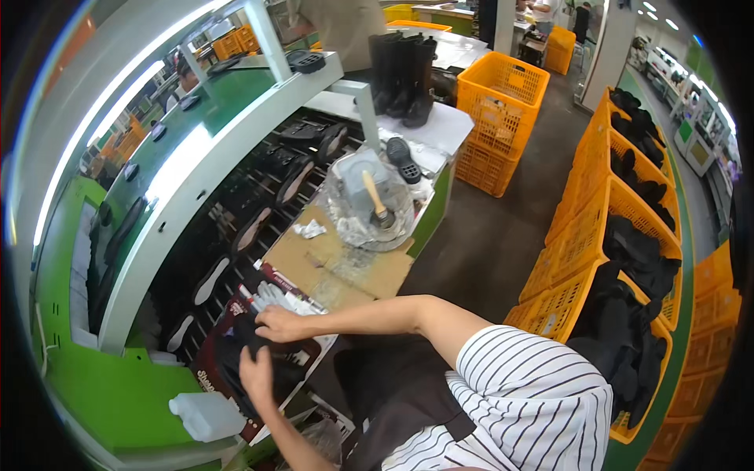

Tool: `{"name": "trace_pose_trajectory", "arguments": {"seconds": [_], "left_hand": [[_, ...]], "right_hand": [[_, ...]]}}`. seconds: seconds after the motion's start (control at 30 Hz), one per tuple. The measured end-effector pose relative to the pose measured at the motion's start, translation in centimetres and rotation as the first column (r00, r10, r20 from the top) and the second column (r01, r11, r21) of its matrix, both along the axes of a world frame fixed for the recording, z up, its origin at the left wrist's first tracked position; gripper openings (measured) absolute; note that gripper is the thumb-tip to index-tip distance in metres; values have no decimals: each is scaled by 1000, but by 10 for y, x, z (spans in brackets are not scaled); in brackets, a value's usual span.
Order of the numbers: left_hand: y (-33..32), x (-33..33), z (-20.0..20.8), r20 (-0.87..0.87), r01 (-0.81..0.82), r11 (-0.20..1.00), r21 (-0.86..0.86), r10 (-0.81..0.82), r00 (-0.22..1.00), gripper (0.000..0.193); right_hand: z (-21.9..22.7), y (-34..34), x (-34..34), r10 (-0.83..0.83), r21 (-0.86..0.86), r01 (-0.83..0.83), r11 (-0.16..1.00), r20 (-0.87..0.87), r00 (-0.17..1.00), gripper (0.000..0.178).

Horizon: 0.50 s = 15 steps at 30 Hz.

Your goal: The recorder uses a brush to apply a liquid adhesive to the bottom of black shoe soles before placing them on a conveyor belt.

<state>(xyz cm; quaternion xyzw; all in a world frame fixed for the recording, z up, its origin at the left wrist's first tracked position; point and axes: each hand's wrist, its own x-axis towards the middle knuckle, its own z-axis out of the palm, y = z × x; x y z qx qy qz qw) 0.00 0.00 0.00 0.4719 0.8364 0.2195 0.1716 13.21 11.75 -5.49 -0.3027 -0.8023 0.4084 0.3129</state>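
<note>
My right hand (284,323) is closed, its fingertips pinching the upper end of a black item (230,357) that looks like a boot. Lower down, my left hand (257,378) curves against the same item, thumb raised; its fingers are partly hidden. The item lies over a dark red printed cardboard sheet (206,369) at the bench edge. Just beyond my right hand is a pale grey glove (272,295). Farther off, a brush with a wooden handle (372,191) rests in a plastic-covered basin (339,216) on stained cardboard (334,271).
Left of the bench, shoes (294,179) and soles (211,280) lie on a rolling rack under a pale metal frame (169,208). A white plastic jug (206,417) stands at lower left. Orange crates (565,302) of black footwear line my right. Tall black boots (402,78) stand ahead.
</note>
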Motion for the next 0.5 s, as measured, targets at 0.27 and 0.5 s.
{"name": "trace_pose_trajectory", "arguments": {"seconds": [0.27,0.5], "left_hand": [[-38,6,42,778,-426,708,563,-279,563,43],[-54,113,80,693,-283,635,719,-623,363,77]], "right_hand": [[25,-14,126,33,-37,-46,998,-284,958,32],[44,-61,254,13,-416,-128,900,-268,963,19]]}}
